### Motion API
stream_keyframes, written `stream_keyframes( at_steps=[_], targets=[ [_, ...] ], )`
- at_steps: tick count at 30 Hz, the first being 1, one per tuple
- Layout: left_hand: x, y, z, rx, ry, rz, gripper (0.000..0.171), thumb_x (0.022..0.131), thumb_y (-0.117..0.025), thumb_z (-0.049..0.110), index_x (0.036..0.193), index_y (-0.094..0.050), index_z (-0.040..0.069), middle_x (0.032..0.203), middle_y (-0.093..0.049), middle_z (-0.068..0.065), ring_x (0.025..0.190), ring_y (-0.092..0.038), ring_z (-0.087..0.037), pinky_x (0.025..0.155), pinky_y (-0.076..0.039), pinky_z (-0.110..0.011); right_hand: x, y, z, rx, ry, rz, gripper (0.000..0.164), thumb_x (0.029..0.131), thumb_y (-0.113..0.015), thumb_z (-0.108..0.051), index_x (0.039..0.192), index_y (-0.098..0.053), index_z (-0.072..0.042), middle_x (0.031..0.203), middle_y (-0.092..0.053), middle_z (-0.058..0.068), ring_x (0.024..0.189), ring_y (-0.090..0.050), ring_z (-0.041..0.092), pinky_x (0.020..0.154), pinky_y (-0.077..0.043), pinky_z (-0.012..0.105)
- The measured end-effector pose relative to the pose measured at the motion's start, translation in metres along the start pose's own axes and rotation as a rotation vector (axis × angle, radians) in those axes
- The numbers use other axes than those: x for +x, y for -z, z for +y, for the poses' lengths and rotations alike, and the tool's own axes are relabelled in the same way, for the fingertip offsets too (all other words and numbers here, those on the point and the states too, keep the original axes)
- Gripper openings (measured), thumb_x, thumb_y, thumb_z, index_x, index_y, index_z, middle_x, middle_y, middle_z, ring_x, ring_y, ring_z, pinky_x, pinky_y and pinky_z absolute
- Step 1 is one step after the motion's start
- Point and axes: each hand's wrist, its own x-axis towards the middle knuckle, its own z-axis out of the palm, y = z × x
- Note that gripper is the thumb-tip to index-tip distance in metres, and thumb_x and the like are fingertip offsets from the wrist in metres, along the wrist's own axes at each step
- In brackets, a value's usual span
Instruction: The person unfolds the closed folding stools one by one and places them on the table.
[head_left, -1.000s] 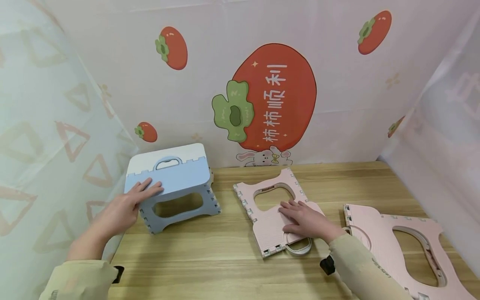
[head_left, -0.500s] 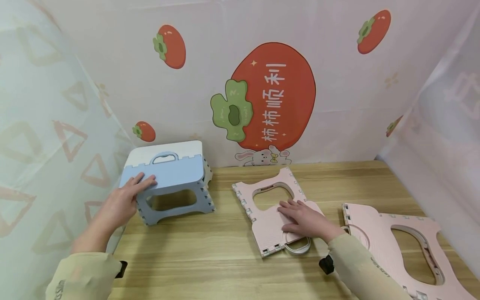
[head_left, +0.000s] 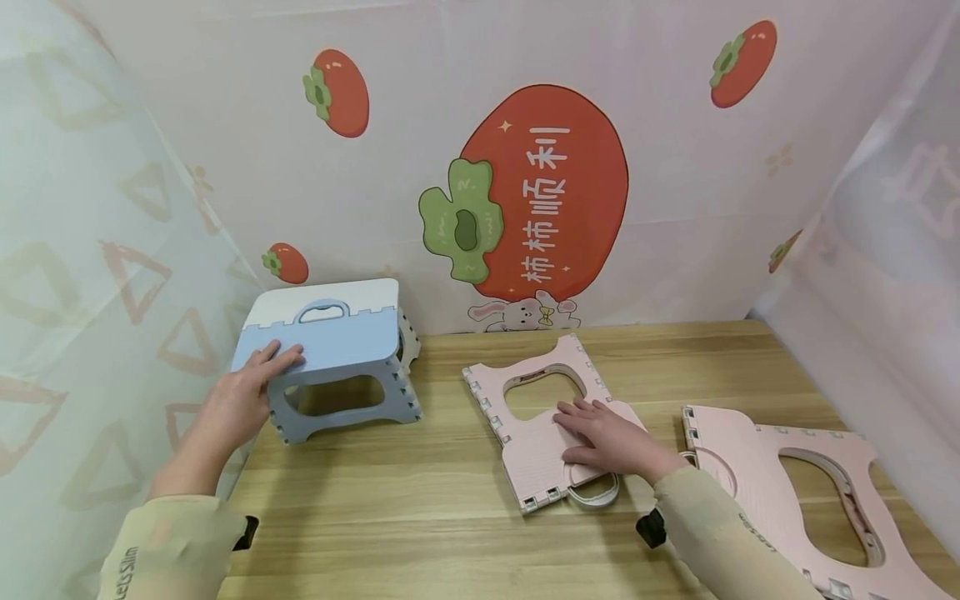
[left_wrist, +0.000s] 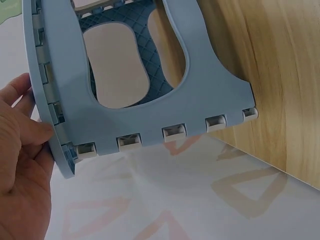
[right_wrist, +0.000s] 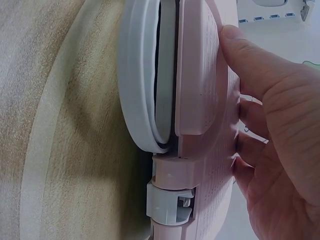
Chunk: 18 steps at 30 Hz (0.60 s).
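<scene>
A folding step stool (head_left: 337, 346) in blue and white stands unfolded on its legs at the table's back left. My left hand (head_left: 243, 392) rests on the left front of its blue top, fingers spread. In the left wrist view that hand touches the edge of the top, beside the blue leg panel (left_wrist: 120, 120). My right hand (head_left: 607, 437) lies on a pink folding stool (head_left: 536, 471), folded flat at mid table. The right wrist view shows fingertips on its pink surface, near its white carrying handle (right_wrist: 137, 75).
A second pink folding stool (head_left: 750, 467) lies folded flat at the right, partly behind the right sleeve (head_left: 727, 533). Behind the wooden table (head_left: 420, 508) hangs a printed backdrop (head_left: 675, 275), with patterned sheets (head_left: 90, 333) along the sides.
The blue and white stool has slid back and a little to the left, with my left hand moving along on it. My right hand and the pink stools stay in place.
</scene>
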Motion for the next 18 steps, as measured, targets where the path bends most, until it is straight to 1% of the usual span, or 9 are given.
stream_keyframes(
  at_steps=[6, 18],
  targets=[
    [0.0018, -0.0019, -0.0021, 0.008, 0.045, 0.013, 0.067, 0.084, -0.05, -0.025, 0.143, -0.057, 0.006, 0.148, -0.045, -0.036, 0.127, -0.043, -0.065, 0.043, -0.025, -0.028, -0.0004, -0.0007, -0.0003, 0.004, 0.009, 0.01, 0.065, 0.097, -0.07, -0.037, 0.148, -0.052, -0.002, 0.157, -0.044, 0.02, 0.146, -0.033, 0.049, 0.119, -0.027, 0.065],
    [0.0021, -0.0053, -0.004, -0.004, 0.126, 0.027, 0.071, 0.084, -0.039, -0.024, 0.145, -0.055, 0.008, 0.152, -0.043, -0.032, 0.133, -0.039, -0.062, 0.042, -0.023, -0.029, -0.0004, -0.0014, 0.0006, 0.013, 0.006, 0.007, 0.064, 0.097, -0.07, -0.036, 0.148, -0.052, -0.002, 0.157, -0.044, 0.02, 0.147, -0.033, 0.049, 0.119, -0.026, 0.065]
  ],
)
